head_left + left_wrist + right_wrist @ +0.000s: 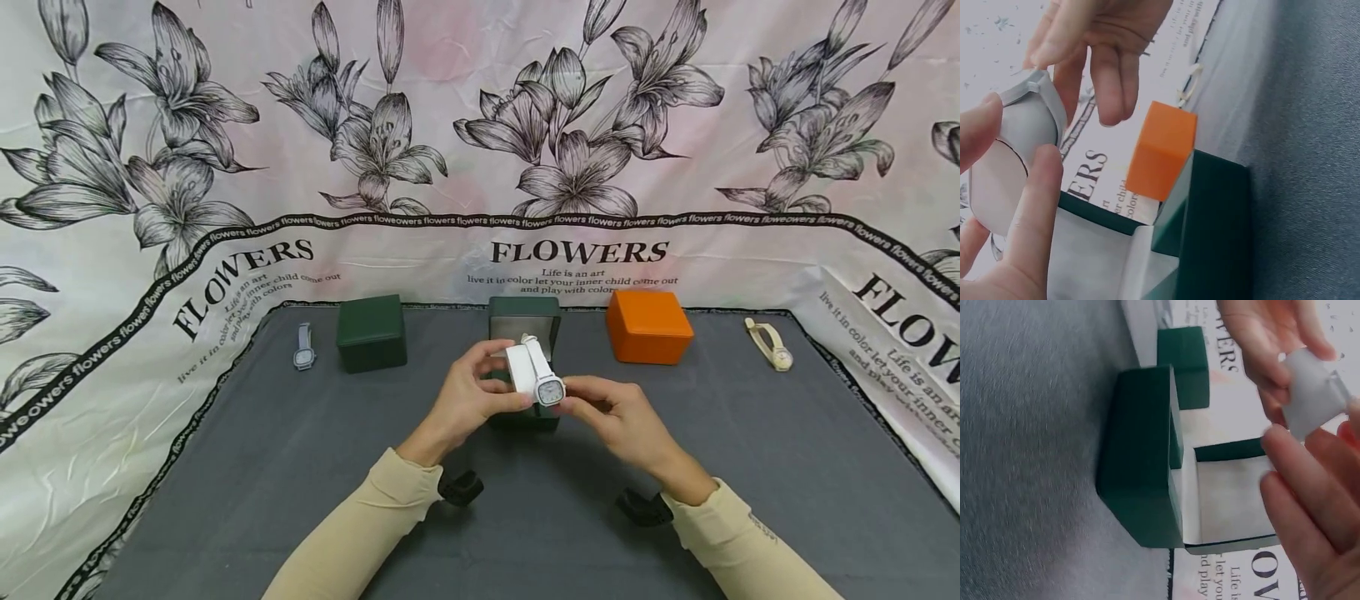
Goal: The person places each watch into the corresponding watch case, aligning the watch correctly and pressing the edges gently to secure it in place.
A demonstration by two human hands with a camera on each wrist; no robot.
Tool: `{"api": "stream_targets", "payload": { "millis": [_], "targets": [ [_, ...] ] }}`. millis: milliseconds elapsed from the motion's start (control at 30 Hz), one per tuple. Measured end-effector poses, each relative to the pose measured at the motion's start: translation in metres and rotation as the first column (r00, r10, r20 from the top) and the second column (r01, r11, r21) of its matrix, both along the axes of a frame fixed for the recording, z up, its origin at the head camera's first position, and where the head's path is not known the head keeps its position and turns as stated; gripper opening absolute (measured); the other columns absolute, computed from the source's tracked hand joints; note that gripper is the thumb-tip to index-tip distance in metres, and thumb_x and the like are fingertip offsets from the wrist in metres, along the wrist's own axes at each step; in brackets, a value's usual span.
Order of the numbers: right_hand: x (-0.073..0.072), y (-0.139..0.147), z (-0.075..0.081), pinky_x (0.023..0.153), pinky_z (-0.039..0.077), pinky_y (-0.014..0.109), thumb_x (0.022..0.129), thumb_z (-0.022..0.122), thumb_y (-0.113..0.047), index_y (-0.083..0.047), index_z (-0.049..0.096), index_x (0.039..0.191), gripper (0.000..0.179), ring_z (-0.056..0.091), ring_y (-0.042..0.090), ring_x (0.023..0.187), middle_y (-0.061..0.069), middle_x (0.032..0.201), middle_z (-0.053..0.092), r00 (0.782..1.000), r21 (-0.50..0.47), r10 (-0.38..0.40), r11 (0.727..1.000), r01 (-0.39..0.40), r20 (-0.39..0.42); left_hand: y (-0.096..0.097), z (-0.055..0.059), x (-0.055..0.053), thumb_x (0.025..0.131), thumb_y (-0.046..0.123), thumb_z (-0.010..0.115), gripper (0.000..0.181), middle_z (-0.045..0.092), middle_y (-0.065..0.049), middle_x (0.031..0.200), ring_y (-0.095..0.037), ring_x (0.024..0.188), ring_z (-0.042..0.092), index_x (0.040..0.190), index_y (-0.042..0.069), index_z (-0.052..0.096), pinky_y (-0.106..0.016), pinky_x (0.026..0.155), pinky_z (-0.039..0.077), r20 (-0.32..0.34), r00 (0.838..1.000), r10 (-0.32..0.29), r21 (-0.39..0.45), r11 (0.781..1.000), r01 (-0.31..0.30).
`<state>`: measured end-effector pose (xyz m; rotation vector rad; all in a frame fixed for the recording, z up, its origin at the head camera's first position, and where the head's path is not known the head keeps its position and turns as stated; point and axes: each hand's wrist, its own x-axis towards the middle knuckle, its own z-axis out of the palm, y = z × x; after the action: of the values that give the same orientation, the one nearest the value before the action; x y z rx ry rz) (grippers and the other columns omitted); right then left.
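Note:
A white watch cushion [519, 368] is held up in my left hand [467, 406], its fingers and thumb on either side. Along that cushion's right side runs a white-strapped wristwatch [550, 391], its squarish face at the near end. My right hand [628, 419] pinches the watch by the face between thumb and forefinger. Whether the strap goes fully round the cushion cannot be told. Below and behind both hands stands an open green watch box [525, 306], lid raised, partly hidden in the head view. Its pale lid lining [1235, 497] shows in the right wrist view.
A shut green box [371, 333] stands left of the open one, an orange box [649, 327] to its right. A pale blue watch [303, 348] lies at far left, a cream-strapped watch [771, 343] at far right. Grey cloth [300, 467] covers the table.

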<state>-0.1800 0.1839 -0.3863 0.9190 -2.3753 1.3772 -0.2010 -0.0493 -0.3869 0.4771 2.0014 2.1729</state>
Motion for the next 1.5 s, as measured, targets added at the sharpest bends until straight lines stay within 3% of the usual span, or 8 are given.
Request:
{"api": "stream_targets", "payload": {
  "millis": [167, 367, 500, 600, 767, 1067, 1300, 1500],
  "targets": [
    [-0.001, -0.001, -0.002, 0.073, 0.054, 0.02, 0.081, 0.072, 0.0, -0.012, 0.074, 0.1, 0.023, 0.066, 0.008, 0.081, -0.001, 0.096, 0.072, 0.995, -0.009, -0.009, 1.0, 0.008, -0.103, -0.001, 0.004, 0.002, 0.072, -0.007, 0.079, 0.078, 0.056, -0.017, 0.12, -0.027, 0.089, 0.067, 0.139, 0.012, 0.044, -0.034, 0.073, 0.055, -0.015, 1.0, -0.004, 0.025, 1.0, 0.004],
    [0.001, -0.007, -0.009, 0.058, 0.053, 0.022, 0.083, 0.068, 0.006, -0.006, 0.072, 0.095, 0.017, 0.067, 0.014, 0.07, 0.003, 0.083, 0.072, 0.998, -0.062, 0.014, 0.998, -0.018, -0.056, 0.0, 0.001, 0.001, 0.072, -0.008, 0.078, 0.078, 0.056, -0.018, 0.12, -0.025, 0.086, 0.068, 0.14, 0.009, 0.044, -0.033, 0.072, 0.055, -0.006, 1.0, 0.003, 0.036, 0.999, -0.003],
    [0.001, -0.004, -0.006, 0.069, 0.056, 0.027, 0.083, 0.073, -0.005, -0.012, 0.073, 0.098, 0.017, 0.067, 0.013, 0.08, -0.001, 0.093, 0.071, 0.999, 0.02, -0.018, 1.0, 0.018, -0.041, -0.001, 0.0, -0.002, 0.074, -0.007, 0.078, 0.078, 0.057, -0.018, 0.122, -0.025, 0.084, 0.068, 0.142, 0.009, 0.043, -0.032, 0.072, 0.055, -0.01, 0.999, -0.045, -0.013, 0.999, 0.045],
    [-0.002, 0.003, 0.0, 0.084, 0.053, 0.034, 0.079, 0.079, -0.017, -0.018, 0.063, 0.117, 0.042, 0.064, 0.014, 0.099, -0.005, 0.116, 0.064, 1.0, 0.106, -0.017, 0.994, 0.017, 0.001, -0.003, 0.002, -0.003, 0.075, -0.005, 0.077, 0.076, 0.058, -0.017, 0.123, -0.025, 0.086, 0.068, 0.142, 0.011, 0.044, -0.033, 0.074, 0.055, -0.013, 0.993, -0.116, -0.063, 0.991, 0.115],
    [-0.002, 0.009, 0.007, 0.098, 0.044, 0.043, 0.074, 0.083, -0.023, -0.019, 0.032, 0.149, 0.091, 0.053, 0.023, 0.123, 0.002, 0.144, 0.044, 0.988, 0.155, 0.083, 0.983, -0.103, 0.13, -0.006, 0.004, -0.002, 0.075, -0.003, 0.079, 0.077, 0.057, -0.013, 0.123, -0.025, 0.086, 0.068, 0.142, 0.011, 0.045, -0.036, 0.076, 0.056, 0.0, 0.977, -0.213, -0.116, 0.97, 0.212],
    [0.014, 0.0, 0.032, 0.092, 0.047, 0.045, 0.067, 0.086, -0.007, 0.005, 0.036, 0.143, 0.092, 0.057, 0.031, 0.117, 0.018, 0.136, 0.051, 0.988, 0.149, 0.122, 0.98, -0.135, 0.092, -0.005, 0.015, 0.006, 0.075, -0.002, 0.079, 0.074, 0.056, -0.014, 0.123, -0.027, 0.086, 0.068, 0.14, 0.013, 0.047, -0.035, 0.073, 0.056, -0.014, 0.967, -0.256, -0.142, 0.957, 0.252],
    [-0.003, 0.009, 0.0, 0.092, 0.049, 0.038, 0.07, 0.085, -0.024, -0.013, 0.037, 0.146, 0.09, 0.057, 0.023, 0.118, 0.006, 0.141, 0.048, 0.989, 0.124, 0.129, 0.983, -0.138, 0.072, 0.0, 0.005, 0.006, 0.073, -0.002, 0.08, 0.076, 0.057, -0.014, 0.122, -0.025, 0.084, 0.069, 0.139, 0.014, 0.047, -0.036, 0.072, 0.056, -0.066, 0.963, -0.261, -0.141, 0.958, 0.25],
    [-0.003, 0.006, -0.001, 0.097, 0.046, 0.035, 0.069, 0.087, -0.029, -0.013, 0.043, 0.142, 0.087, 0.053, 0.02, 0.122, 0.004, 0.14, 0.046, 0.994, 0.151, 0.101, 0.983, -0.106, 0.035, -0.005, 0.001, 0.004, 0.074, -0.002, 0.08, 0.085, 0.054, -0.013, 0.128, -0.024, 0.089, 0.069, 0.146, 0.013, 0.038, -0.035, 0.074, 0.056, -0.067, 0.945, -0.321, -0.171, 0.937, 0.306]
  ]
}}
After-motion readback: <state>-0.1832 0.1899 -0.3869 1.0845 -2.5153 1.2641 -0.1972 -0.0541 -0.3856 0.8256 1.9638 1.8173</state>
